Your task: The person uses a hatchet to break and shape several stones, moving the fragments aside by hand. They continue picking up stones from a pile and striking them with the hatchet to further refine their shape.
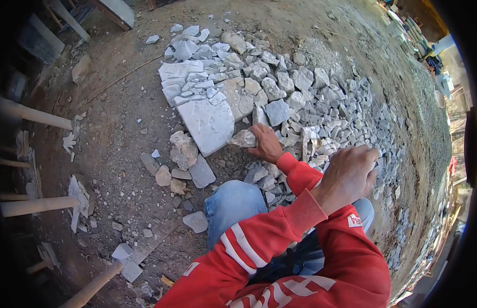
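My forearms cross, the left one passing over the right. My right hand point(268, 143) reaches out low over the rubble, its fingers closed on a rough grey-brown stone point(242, 138). That stone sits by the edge of a large pale slab point(207, 123), close to or against it. Higher and to the right, my left hand point(350, 173) is curled into a fist above the broken stones. Its palm side is turned away, so whatever may be in it is hidden. Around my right hand lie angular blocks, among them a blue-grey stone point(277, 112).
A heap of crushed grey stone point(346, 118) spreads to the right. Flat chips point(200, 84) lie on the slabs. Loose rocks point(184, 150) rest left of my knee point(234, 208). Wooden handles point(41, 205) jut in from the left across the dirt ground.
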A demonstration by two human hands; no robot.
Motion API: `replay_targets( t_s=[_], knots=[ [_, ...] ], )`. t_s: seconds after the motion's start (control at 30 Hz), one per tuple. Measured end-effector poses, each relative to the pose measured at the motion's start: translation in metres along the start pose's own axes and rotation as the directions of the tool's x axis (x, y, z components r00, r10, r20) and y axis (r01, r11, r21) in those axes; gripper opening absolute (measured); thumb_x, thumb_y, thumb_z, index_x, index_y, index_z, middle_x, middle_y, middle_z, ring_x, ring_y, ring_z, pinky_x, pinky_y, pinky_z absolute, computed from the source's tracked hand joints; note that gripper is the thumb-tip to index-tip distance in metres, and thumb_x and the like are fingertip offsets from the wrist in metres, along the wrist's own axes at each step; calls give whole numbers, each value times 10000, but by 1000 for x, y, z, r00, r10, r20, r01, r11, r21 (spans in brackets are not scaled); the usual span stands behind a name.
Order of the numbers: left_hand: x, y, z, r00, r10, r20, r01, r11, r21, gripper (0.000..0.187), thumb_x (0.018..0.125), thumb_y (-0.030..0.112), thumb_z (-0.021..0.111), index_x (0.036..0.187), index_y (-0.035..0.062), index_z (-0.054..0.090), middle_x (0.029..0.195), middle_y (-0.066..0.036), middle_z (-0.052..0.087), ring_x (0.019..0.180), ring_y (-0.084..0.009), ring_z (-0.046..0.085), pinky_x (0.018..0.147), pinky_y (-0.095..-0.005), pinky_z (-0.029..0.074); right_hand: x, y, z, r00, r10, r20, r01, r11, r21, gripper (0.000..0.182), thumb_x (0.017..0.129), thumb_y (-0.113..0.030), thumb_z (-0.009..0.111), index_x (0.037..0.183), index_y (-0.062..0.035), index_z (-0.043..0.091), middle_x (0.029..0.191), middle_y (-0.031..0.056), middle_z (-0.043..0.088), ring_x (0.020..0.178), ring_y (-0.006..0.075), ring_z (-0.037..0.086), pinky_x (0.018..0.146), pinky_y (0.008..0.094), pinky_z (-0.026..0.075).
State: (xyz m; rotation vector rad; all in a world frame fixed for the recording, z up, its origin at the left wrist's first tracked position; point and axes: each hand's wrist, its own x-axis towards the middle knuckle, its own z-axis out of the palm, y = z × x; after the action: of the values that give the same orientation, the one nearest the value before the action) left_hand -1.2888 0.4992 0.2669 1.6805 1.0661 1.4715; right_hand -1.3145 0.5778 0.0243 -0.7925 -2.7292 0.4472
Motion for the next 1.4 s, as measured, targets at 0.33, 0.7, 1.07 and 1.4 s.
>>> replay_targets(
  t_s=[0.33, 0.7, 1.07, 1.4],
  knots=[
    [1, 18, -28, 999, -36, 10, 36, 999, 11, 175, 814, 80, 693, 973, 18, 656, 832, -107, 686, 759, -227, 685, 705, -343, 526, -45, 80, -180, 841, 489, 230, -540, 746, 389, 637, 839, -466, 721, 1194, 50, 605, 1052, 221, 666, 940, 311, 661, 820, 378, 524],
    [8, 13, -67, 973, -173, 152, 146, 974, 174, 195, 912, 84, 644, 1089, 2, 642, 920, -48, 664, 840, -128, 624, 776, -272, 482, -288, 71, -186, 172, 980, 102, -238, -60, 969, 615, 868, -434, 713, 1191, 76, 591, 1065, 169, 675, 871, 248, 711, 678, 366, 625],
    [48, -36, -23, 687, -574, 446, 583, 802, 133, 686, 893, 390, 691, 1459, 142, 394, 1368, -138, 503, 1173, -227, 535, 927, -407, 462, -252, 33, -214, 385, 922, 46, -98, -9, 995, 605, 857, -367, 740, 1300, 1, 555, 1113, 126, 663, 947, 225, 687, 702, 374, 626],
    [9, -111, 14, 417, -747, 518, 828, 547, 122, 736, 922, 471, 628, 1514, 170, 311, 1377, -93, 516, 1093, -255, 601, 884, -430, 499, -239, 12, -181, 576, 791, 205, 54, -288, 956, 634, 824, -295, 791, 1298, 8, 499, 1100, 128, 658, 862, 229, 710, 630, 347, 629]
  ],
)
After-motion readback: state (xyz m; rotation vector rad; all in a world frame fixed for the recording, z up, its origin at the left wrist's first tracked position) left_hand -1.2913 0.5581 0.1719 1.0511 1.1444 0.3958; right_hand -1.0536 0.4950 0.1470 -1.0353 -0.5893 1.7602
